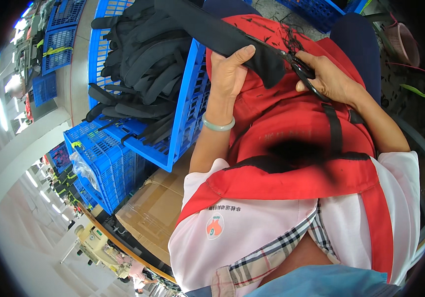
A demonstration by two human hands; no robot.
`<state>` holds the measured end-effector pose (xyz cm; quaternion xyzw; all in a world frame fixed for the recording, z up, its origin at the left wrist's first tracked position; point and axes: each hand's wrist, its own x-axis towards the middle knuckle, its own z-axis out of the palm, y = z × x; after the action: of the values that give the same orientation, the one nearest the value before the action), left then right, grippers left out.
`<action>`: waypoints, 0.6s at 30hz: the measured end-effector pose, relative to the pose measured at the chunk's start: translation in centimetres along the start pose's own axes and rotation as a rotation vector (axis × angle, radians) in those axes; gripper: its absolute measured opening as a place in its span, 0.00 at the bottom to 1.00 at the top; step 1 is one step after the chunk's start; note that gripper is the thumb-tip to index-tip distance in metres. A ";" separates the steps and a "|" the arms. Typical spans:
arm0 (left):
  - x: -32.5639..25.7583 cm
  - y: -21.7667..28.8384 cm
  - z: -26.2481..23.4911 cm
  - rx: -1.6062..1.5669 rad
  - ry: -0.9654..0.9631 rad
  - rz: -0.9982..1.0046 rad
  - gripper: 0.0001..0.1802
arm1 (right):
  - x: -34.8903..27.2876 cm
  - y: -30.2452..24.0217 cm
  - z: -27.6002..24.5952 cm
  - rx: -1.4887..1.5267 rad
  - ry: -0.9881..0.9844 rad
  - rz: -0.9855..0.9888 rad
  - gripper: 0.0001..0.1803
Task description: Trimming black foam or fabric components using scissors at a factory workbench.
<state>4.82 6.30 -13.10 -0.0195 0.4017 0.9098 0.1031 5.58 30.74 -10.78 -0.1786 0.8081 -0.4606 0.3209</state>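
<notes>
My left hand (229,71) is closed on a long black fabric strip (207,32) with a rounded end, its thumb pressing on top. A pale green bangle circles that wrist. In my right hand (329,79) is a pair of scissors (304,74), fingers wrapped round the dark handles. The blades lie along the strip's edge, partly hidden by it. Under both hands a red apron (272,114) covers my lap, with black thread scraps (294,39) scattered on it.
At the left, a blue plastic crate (180,116) holds a heap of black fabric strips (148,59). Another blue crate (106,166) and a cardboard box (153,208) stand nearer. A pink mesh basket (401,44) is at the far right. Sewing machines (94,242) show at the lower left.
</notes>
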 end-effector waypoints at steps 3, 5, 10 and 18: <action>0.0 -0.1 0.5 -0.027 0.022 0.019 0.17 | 0.0 0.1 0.1 0.118 -0.020 0.052 0.40; 0.0 -0.1 0.5 -0.046 0.046 0.033 0.14 | -0.6 -0.6 -0.1 0.067 0.002 -0.014 0.39; 0.1 -0.2 0.4 -0.054 0.035 0.053 0.14 | -1.1 -0.3 -0.1 0.044 0.046 -0.139 0.36; 0.1 -0.1 0.1 -0.060 0.025 0.037 0.13 | -0.7 0.4 0.5 0.150 0.043 0.017 0.27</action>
<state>4.74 6.48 -13.13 -0.0268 0.3758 0.9228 0.0805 6.47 31.01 -11.07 -0.1372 0.7796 -0.5209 0.3196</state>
